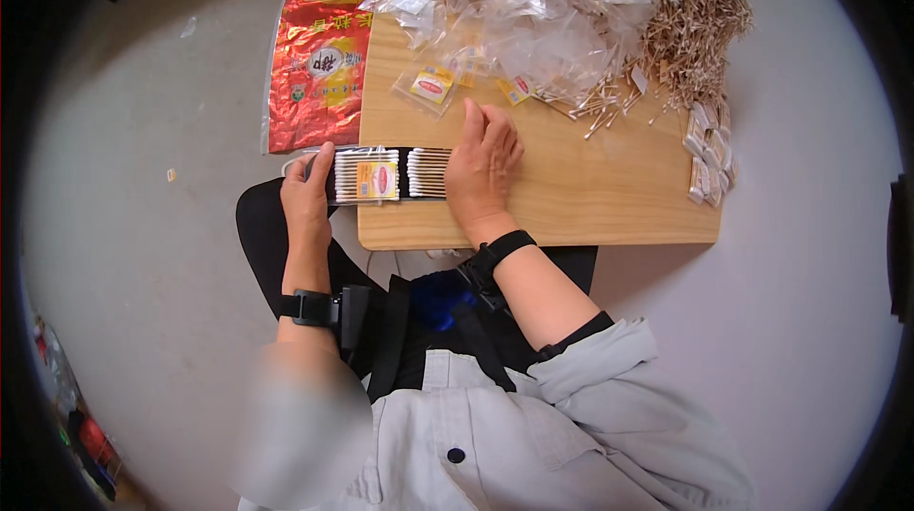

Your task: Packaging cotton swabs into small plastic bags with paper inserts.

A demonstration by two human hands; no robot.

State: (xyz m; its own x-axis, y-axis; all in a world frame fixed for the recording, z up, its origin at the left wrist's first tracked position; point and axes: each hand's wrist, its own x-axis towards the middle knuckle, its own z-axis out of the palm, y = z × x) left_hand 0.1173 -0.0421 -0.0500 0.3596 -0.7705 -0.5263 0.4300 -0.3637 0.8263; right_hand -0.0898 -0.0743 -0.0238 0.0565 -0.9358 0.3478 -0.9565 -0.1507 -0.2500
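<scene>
Left hand (307,195) grips the end of a black tray of white cotton swabs (390,175) at the wooden table's (571,197) near-left edge; right hand (484,164) lies flat, open, on its other end (squaring the rows, seemingly). Next: bagging from the clear sachet heap (533,16).

The person wears a pale grey work jacket with a dark round button low on the front and a seamed chest panel. The sleeves are pushed up; a black cuff of an under-layer shows at the edge of the right one. A black strap with a buckle circles the wrist below the right hand (484,167). Below the left hand (307,195) sits a black band carrying a small boxy black device. Black straps run down the chest over a bright blue patch. The trousers are black.
</scene>
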